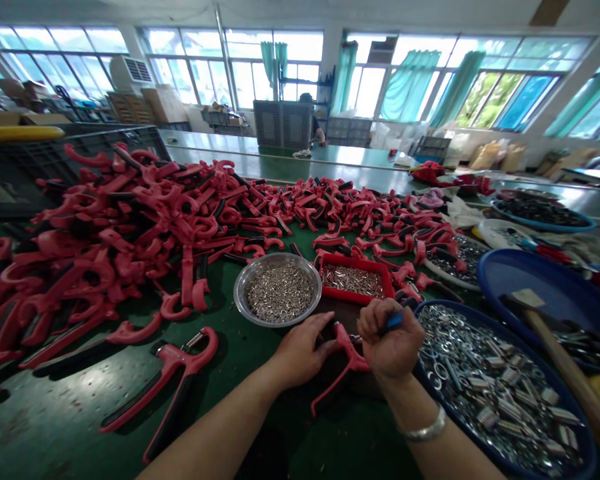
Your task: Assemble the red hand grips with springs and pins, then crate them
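My left hand (303, 350) is closed on the upper part of a red and black hand grip strengthener (349, 360), steadying it low over the table. My right hand (393, 337) makes a fist around a tool with a blue and black handle (394, 322); its kind is mostly hidden by the fingers. A bit of metal shows between this fist and the strengthener. To the left lies another hand grip strengthener (180, 373), its two handles joined and a spring fitted near the top. Just beyond my hands stand a metal bowl of small metal pins (280, 293) and a red tray (387, 283) of rivet-like parts.
A large heap of red and black handles (145, 220) spreads across the green table. At right, a blue basin (420, 373) holds springs and rings. A wooden-handled hammer (560, 353) rests across the basins there. A grey crate (155, 137) stands at far left.
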Demonstrator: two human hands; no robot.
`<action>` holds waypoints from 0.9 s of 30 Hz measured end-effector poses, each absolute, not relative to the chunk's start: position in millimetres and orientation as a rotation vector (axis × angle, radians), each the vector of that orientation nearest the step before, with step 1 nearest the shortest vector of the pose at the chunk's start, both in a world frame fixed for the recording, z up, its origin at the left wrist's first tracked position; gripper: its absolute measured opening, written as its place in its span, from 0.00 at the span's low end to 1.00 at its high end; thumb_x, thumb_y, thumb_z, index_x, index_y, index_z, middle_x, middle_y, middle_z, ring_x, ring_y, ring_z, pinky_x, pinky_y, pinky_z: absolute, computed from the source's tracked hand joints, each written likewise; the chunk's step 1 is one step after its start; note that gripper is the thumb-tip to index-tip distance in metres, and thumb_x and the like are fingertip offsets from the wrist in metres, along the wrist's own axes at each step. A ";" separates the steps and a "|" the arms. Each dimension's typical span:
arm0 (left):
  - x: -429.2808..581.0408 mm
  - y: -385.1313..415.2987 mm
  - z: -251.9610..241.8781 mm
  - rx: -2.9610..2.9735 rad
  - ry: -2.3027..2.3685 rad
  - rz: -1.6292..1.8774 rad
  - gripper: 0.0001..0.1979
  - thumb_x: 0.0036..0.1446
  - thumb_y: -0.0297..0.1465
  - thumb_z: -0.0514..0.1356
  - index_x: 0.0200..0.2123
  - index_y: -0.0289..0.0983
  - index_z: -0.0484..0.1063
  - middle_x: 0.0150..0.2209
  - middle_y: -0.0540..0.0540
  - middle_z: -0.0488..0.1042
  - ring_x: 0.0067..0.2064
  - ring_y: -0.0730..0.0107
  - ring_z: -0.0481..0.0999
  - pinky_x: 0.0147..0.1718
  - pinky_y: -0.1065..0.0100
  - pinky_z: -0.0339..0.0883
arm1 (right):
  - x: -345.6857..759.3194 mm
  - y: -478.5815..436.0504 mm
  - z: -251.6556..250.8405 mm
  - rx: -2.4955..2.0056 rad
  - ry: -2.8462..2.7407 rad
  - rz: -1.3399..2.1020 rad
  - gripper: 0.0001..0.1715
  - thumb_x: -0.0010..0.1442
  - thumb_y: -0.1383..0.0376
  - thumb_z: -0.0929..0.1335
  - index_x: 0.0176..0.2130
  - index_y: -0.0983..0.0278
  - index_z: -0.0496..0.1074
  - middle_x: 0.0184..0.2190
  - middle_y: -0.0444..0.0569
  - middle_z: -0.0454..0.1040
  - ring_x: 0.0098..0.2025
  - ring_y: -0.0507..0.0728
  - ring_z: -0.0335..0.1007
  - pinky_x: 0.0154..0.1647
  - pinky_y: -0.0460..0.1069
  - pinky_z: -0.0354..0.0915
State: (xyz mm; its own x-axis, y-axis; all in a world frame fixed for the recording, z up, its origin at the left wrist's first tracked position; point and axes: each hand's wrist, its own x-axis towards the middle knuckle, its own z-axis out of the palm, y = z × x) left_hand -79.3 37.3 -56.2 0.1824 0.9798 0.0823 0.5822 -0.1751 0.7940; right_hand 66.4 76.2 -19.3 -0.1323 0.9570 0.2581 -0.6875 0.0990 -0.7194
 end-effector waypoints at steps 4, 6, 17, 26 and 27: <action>-77.8 37.1 -56.5 1.828 1.481 0.818 0.27 0.54 0.39 0.56 0.56 0.36 0.59 0.54 0.41 0.64 0.40 0.67 0.71 0.45 0.62 0.64 | 62.9 69.6 -21.2 -0.397 -0.941 1.459 0.22 0.52 0.53 0.62 0.16 0.63 0.61 0.13 0.39 0.52 0.14 0.47 0.44 0.14 0.45 0.40; -77.1 37.1 -57.1 1.823 1.483 0.824 0.27 0.54 0.37 0.56 0.55 0.36 0.59 0.54 0.41 0.64 0.41 0.67 0.71 0.45 0.63 0.64 | 59.6 64.2 -22.5 -0.396 -0.995 1.433 0.23 0.51 0.51 0.64 0.15 0.64 0.60 0.14 0.39 0.52 0.16 0.47 0.45 0.15 0.45 0.42; -75.2 36.9 -54.1 1.850 1.484 0.869 0.24 0.54 0.34 0.56 0.54 0.36 0.61 0.55 0.41 0.63 0.56 0.62 0.62 0.55 0.60 0.55 | 74.1 97.7 -22.9 -0.595 -0.563 1.733 0.25 0.54 0.50 0.56 0.15 0.62 0.53 0.11 0.37 0.47 0.11 0.46 0.34 0.09 0.42 0.33; -77.3 39.5 -58.2 1.846 1.453 0.884 0.24 0.53 0.34 0.57 0.54 0.36 0.61 0.54 0.42 0.64 0.52 0.63 0.66 0.52 0.62 0.59 | 68.3 85.6 -30.4 -0.561 -0.780 1.499 0.26 0.55 0.48 0.55 0.16 0.61 0.53 0.12 0.37 0.47 0.12 0.47 0.36 0.11 0.43 0.37; -77.7 39.8 -59.3 1.836 1.453 0.879 0.25 0.53 0.34 0.57 0.54 0.36 0.61 0.54 0.42 0.64 0.50 0.63 0.68 0.50 0.62 0.62 | 66.3 79.6 -31.4 -0.532 -0.947 1.411 0.26 0.56 0.48 0.55 0.16 0.61 0.53 0.13 0.37 0.47 0.13 0.48 0.39 0.12 0.44 0.39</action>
State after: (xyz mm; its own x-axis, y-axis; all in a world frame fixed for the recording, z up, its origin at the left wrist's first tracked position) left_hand -77.7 39.8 -59.3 0.1696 0.9784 0.1178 0.5583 -0.1939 0.8067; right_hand 66.3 79.6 -31.4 -0.1001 0.9670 0.2341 -0.5830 0.1336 -0.8014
